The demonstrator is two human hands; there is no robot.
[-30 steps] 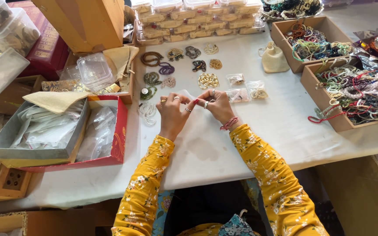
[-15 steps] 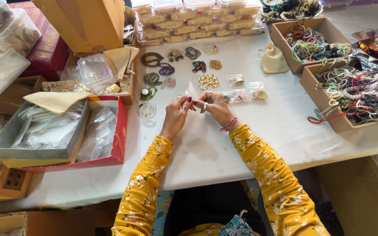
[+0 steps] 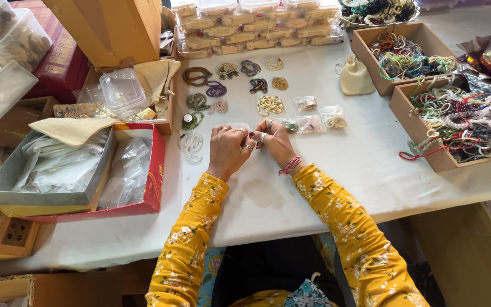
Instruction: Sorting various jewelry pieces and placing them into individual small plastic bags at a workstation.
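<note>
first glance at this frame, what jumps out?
The two hands, left hand and right hand, meet at the middle of the white table, pinching something small and clear. Beyond them lie rows of coiled bead bracelets. On the right, open cardboard boxes heaped with colourful beaded strings; on the left, a red box of clear plastic pouches.

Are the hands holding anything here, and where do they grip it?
Both the left hand and right hand pinch a small clear plastic pouch between them, fingers at its lower edge. What is inside cannot be told.
</note>
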